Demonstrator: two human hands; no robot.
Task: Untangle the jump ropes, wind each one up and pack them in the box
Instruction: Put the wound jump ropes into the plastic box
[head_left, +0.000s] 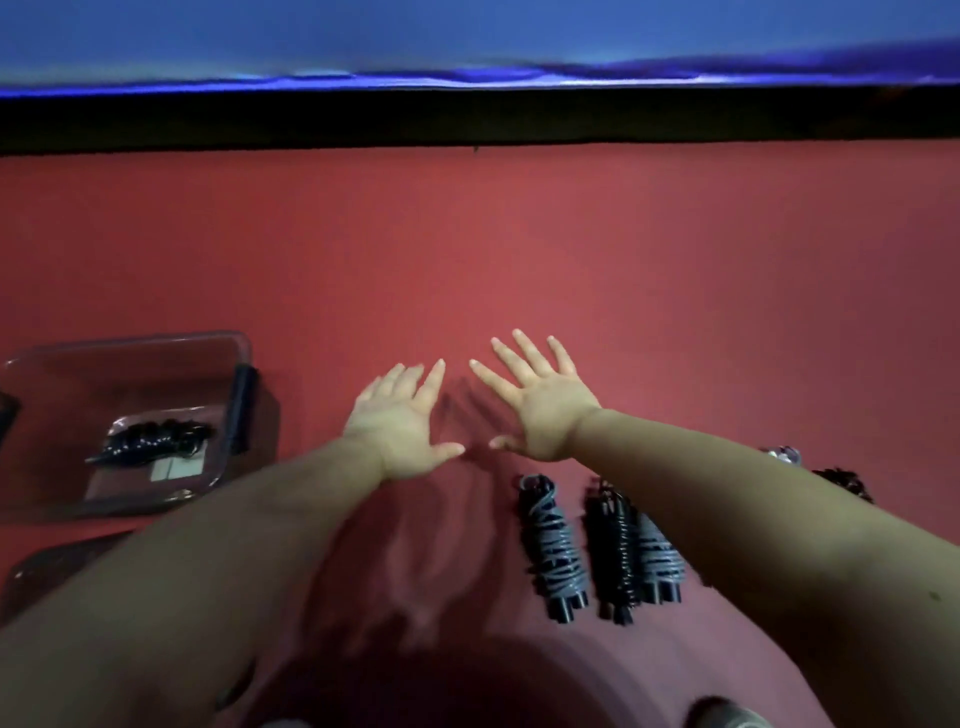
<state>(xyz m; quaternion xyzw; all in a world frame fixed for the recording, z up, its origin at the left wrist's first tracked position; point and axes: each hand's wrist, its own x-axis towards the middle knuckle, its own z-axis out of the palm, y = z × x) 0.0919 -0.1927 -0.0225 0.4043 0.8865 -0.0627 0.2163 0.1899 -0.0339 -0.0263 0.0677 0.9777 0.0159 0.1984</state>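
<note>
Head view: nearest, three wound jump ropes (553, 548) lie side by side on the red tabletop (519, 249), partly under the right forearm. Just beyond, the left hand (402, 421) and right hand (540, 405) spread flat, fingers apart, holding nothing. Leftward, the clear box (130, 343) contains one coiled rope (150, 439).

Red surface (519, 249), black strip (467, 119) along its far edge, blue sheet (467, 36) beyond
</note>
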